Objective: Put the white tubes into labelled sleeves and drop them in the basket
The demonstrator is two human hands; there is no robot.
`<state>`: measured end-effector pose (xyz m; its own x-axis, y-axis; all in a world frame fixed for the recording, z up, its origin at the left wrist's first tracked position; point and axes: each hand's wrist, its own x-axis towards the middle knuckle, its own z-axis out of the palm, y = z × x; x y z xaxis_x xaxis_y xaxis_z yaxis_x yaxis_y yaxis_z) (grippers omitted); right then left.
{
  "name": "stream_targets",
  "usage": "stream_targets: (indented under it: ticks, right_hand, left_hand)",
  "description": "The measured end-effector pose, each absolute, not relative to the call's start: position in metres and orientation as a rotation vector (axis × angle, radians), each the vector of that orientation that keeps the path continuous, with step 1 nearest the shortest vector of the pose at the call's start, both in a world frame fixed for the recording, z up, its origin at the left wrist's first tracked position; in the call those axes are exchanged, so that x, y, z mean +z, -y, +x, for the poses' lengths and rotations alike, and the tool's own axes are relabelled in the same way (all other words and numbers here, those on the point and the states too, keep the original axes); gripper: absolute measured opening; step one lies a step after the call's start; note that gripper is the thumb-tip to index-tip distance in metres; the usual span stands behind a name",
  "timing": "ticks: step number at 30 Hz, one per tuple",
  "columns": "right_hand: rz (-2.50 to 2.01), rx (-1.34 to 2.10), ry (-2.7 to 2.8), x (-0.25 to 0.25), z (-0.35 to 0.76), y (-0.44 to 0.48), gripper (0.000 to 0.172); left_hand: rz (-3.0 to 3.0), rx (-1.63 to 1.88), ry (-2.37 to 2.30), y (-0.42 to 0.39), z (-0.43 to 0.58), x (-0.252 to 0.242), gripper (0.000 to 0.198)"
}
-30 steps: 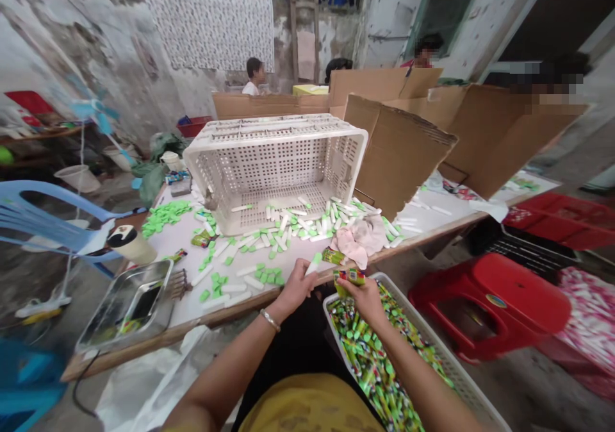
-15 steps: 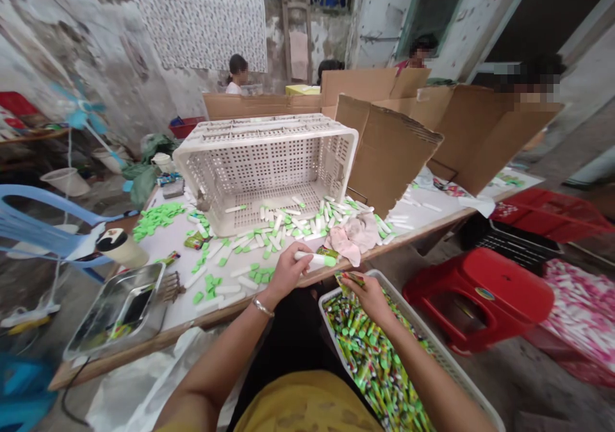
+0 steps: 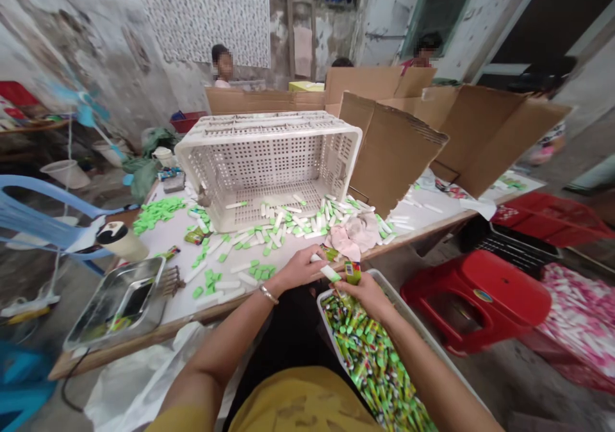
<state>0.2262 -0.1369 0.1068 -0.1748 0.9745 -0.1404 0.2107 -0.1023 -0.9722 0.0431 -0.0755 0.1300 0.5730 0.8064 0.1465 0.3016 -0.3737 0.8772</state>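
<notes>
My left hand [image 3: 298, 270] and my right hand [image 3: 364, 294] meet above the table's front edge. Between them lies a white tube with a green cap [image 3: 329, 273], gripped by my left fingers, its capped end close to my right hand. My right hand pinches a small yellow, green and red printed packet [image 3: 352, 272]. Just below it stands a white plastic basket [image 3: 407, 316], heaped with green printed tubes [image 3: 369, 355]. Loose white tubes [image 3: 240, 272] and green caps [image 3: 210, 282] lie across the white tabletop [image 3: 166, 259], left of my hands.
A tilted white plastic crate [image 3: 269, 169] and cardboard sheets [image 3: 389, 150] stand on the table, with a pink cloth [image 3: 350, 236] nearby. A metal tray [image 3: 115, 304] sits at the left end. A red stool [image 3: 475, 297] stands to the right. Co-workers [image 3: 221, 66] sit beyond.
My hands have come closer together, and the white tube now lies between them. The printed packet has risen and stands more upright in my right hand. The view has shifted slightly.
</notes>
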Motion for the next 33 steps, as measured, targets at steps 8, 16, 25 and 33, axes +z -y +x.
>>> stream_targets:
  ticks: [8, 16, 25, 33]
  right_hand:
    - [-1.314, 1.504, 1.226, 0.103, 0.216, 0.137, 0.029]
    - [-1.204, 1.521, 1.161, 0.097, 0.213, 0.141, 0.028]
    - [-1.514, 1.343, 1.346, 0.099, 0.23, 0.143, 0.025]
    - [-1.511, 1.166, 1.588, 0.101, 0.243, 0.142, 0.022]
  left_hand:
    - [1.953, 0.679, -0.949, 0.075, 0.05, 0.115, 0.017]
    - [1.98, 0.618, -0.977, 0.094, 0.059, 0.103, 0.02]
    - [1.96, 0.669, -1.039, 0.1, 0.073, 0.088, 0.021]
    - [1.951, 0.73, -1.07, 0.101, 0.073, 0.083, 0.023]
